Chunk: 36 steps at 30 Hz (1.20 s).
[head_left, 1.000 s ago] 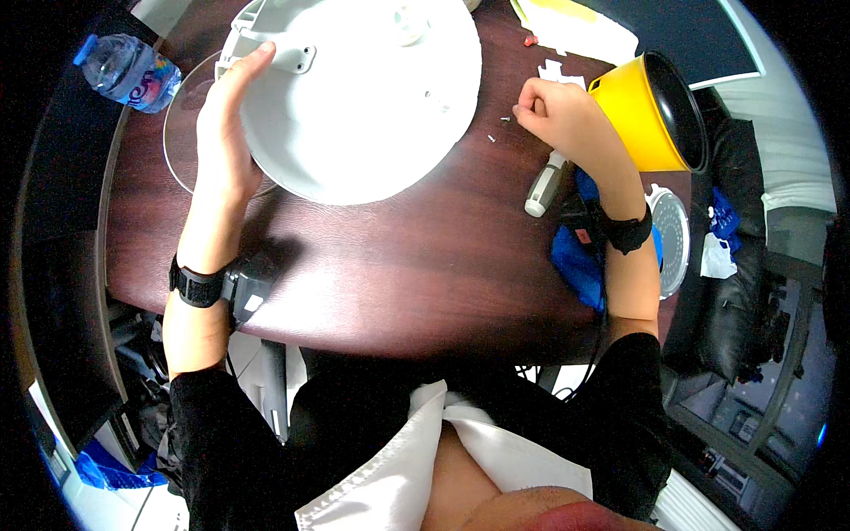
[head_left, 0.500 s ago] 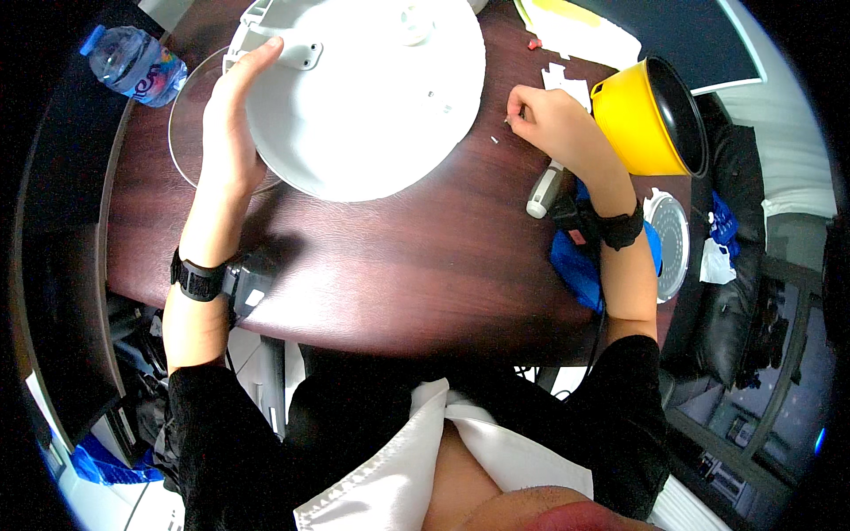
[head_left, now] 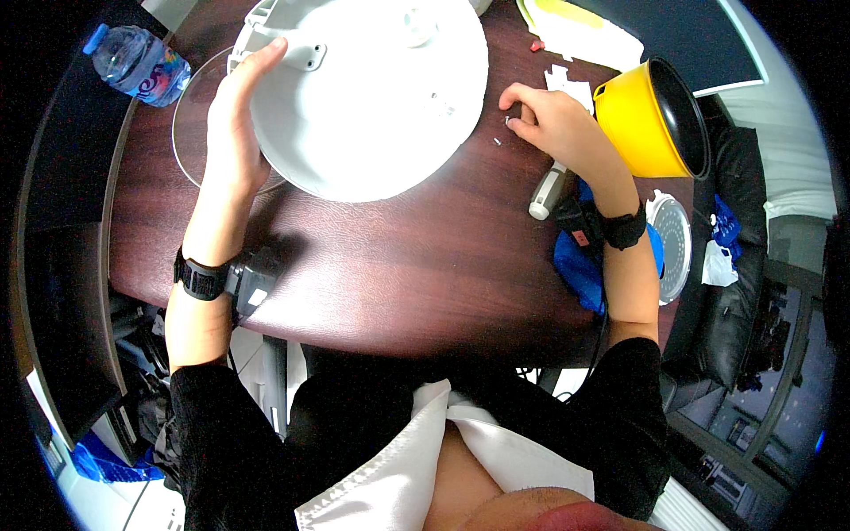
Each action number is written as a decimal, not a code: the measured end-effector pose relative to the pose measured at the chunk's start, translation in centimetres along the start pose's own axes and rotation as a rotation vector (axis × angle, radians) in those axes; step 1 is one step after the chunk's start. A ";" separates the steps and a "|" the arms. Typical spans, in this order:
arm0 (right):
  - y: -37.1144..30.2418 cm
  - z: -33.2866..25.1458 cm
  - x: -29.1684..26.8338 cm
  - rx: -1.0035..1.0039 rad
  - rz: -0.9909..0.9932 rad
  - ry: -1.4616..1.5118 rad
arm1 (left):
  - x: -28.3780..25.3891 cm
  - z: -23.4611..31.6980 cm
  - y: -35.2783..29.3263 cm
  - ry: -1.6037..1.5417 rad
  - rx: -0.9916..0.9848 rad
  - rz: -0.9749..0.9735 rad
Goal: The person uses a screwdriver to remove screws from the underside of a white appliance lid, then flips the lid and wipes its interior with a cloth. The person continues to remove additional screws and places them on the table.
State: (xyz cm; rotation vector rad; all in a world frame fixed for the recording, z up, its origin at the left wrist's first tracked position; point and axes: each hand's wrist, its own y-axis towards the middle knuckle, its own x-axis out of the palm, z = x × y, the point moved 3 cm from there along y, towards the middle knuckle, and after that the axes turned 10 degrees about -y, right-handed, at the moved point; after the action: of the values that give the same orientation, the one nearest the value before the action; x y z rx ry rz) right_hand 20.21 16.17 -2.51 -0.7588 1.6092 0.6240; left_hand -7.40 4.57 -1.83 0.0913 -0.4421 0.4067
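A round white plastic shell (head_left: 363, 115), its hollow side up, lies at the far middle of the table. My left hand (head_left: 235, 133) grips its left edge, thumb over a bracket with two small holes and the fingers hidden beneath. My right hand (head_left: 558, 128) hovers to the right of the shell, index finger lifted away from the thumb. Right by the thumb tip is a tiny pale piece (head_left: 507, 119), too small to name; whether it touches the thumb I cannot tell. Another tiny white bit (head_left: 497, 142) rests on the table close by.
Around my right hand are a yellow pot (head_left: 629, 124) on its side, a grey-white handled tool (head_left: 549, 192), a white perforated disc (head_left: 675, 248), blue cloth-like material (head_left: 580, 270) and white parts (head_left: 571, 86). A clear glass lid (head_left: 188, 146) and water bottle (head_left: 137, 66) are at the left.
My right hand's index finger has opened away from the thumb, out of a pinch. The left hand and the shell have stayed in place.
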 end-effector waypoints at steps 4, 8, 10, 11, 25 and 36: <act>0.1 0.3 0.3 -0.008 -0.037 0.009 | -0.6 -0.4 0.4 0.004 -0.002 -0.001; 0.1 0.2 0.2 -0.009 -0.039 0.013 | -0.3 -0.2 0.2 0.006 -0.001 0.008; 0.1 0.4 0.3 -0.022 -0.025 0.020 | 0.0 -0.1 0.1 0.001 -0.005 0.008; 0.1 0.5 0.4 -0.014 -0.030 0.020 | 0.1 -0.1 0.0 -0.002 -0.005 0.009; 0.1 0.5 0.4 -0.026 -0.021 0.045 | 0.0 -0.2 0.2 -0.051 -0.030 -0.017; 0.0 1.0 0.9 -0.117 -0.015 0.071 | -0.6 -0.5 0.5 -0.030 -0.002 -0.036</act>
State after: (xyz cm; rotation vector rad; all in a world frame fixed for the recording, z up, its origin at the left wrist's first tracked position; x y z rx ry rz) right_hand 20.81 16.80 -3.55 -0.8872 1.6410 0.6922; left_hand -7.88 4.87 -2.51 0.1035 -0.4693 0.3698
